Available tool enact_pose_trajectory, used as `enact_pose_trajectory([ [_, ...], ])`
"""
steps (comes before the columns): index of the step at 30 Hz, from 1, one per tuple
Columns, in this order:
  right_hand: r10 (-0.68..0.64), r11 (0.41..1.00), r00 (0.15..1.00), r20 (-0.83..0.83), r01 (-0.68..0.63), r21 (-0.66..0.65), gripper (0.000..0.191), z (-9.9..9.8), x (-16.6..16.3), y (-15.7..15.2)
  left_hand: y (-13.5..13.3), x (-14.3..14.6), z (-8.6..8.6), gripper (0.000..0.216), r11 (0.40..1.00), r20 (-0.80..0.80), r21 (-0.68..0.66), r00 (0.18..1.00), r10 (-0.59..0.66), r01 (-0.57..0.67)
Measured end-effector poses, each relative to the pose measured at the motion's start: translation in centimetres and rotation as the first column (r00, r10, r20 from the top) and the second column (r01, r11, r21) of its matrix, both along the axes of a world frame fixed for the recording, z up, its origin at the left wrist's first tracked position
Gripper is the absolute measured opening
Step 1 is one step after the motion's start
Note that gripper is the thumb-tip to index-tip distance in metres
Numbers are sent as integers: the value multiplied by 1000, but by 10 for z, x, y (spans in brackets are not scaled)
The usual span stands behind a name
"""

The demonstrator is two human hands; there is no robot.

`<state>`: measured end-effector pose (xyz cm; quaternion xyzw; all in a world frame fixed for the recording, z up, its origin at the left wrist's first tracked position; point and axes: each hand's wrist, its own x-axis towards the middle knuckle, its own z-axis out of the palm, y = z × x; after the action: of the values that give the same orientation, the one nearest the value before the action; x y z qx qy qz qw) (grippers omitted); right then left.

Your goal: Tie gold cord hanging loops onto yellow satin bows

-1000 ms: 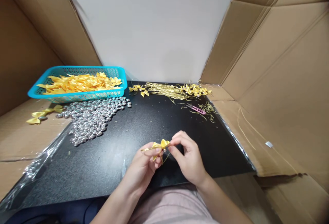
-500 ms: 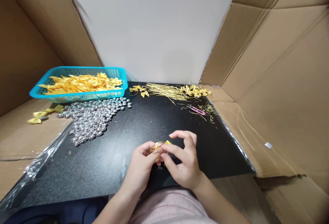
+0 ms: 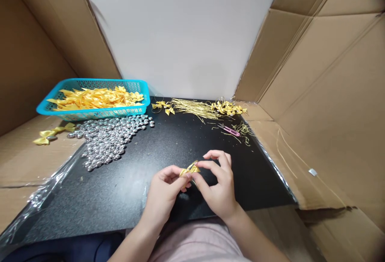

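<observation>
Near the front of the black table, a yellow ribbon bow (image 3: 195, 169) is pinched between both hands. My left hand (image 3: 166, 186) closes thumb and finger on its left side. On the bow's right side, the thumb and index finger of my right hand (image 3: 217, 184) grip its edge, the other fingers raised and curled. A thin gold cord runs along the bow; whether it is tied cannot be made out. The fingers hide part of the bow.
A blue basket (image 3: 93, 113) of yellow bows stands back left, silver beads (image 3: 106, 140) spread before it. Gold cord pieces (image 3: 195, 108) lie at the back, with corded bows (image 3: 228, 107) beside them. Pink thread snips (image 3: 230, 129) rest by cord scraps (image 3: 242, 128). Cardboard walls (image 3: 331, 93) flank the table.
The bow has turned and shows more between my fingertips. My right hand has shifted slightly right, and the gold loop over the left fingers is no longer visible there.
</observation>
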<state>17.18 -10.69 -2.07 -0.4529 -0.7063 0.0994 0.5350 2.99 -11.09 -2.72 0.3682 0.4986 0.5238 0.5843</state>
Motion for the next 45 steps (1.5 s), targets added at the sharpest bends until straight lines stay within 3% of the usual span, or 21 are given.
enact_pose_trajectory([
  [8,55,996,998,-41,-57,-72,9,2,-1,2,-4,0,7,17,999,-83,32,997,0,2],
  [16,136,987,990,-42,-139,-76,9,1,3,1,1,1,2,18,1000,32,-7,999,-20,21],
  [23,162,982,986,34,-164,93,18,1,5,-3,4,1,3,12,1000,22,-8,1000,-19,19],
  [26,202,969,979,-7,-199,150,18,2,8,-7,5,2,4,15,1000,32,-5,999,-6,6],
  [28,309,943,948,-83,-293,159,17,5,12,-9,6,1,4,17,1000,37,0,999,6,-6],
  [32,548,833,827,-125,-527,170,21,13,26,-8,7,-2,2,18,1000,39,12,999,17,-18],
  [35,574,817,813,-95,-562,128,26,20,38,-8,7,-5,3,18,999,9,30,1000,16,-17],
  [41,547,805,796,-257,-585,-97,21,27,31,-12,13,-12,20,17,996,-111,84,994,-4,13],
  [45,595,714,721,-356,-677,-179,9,25,15,-14,33,-21,36,17,987,-208,157,978,11,22],
])
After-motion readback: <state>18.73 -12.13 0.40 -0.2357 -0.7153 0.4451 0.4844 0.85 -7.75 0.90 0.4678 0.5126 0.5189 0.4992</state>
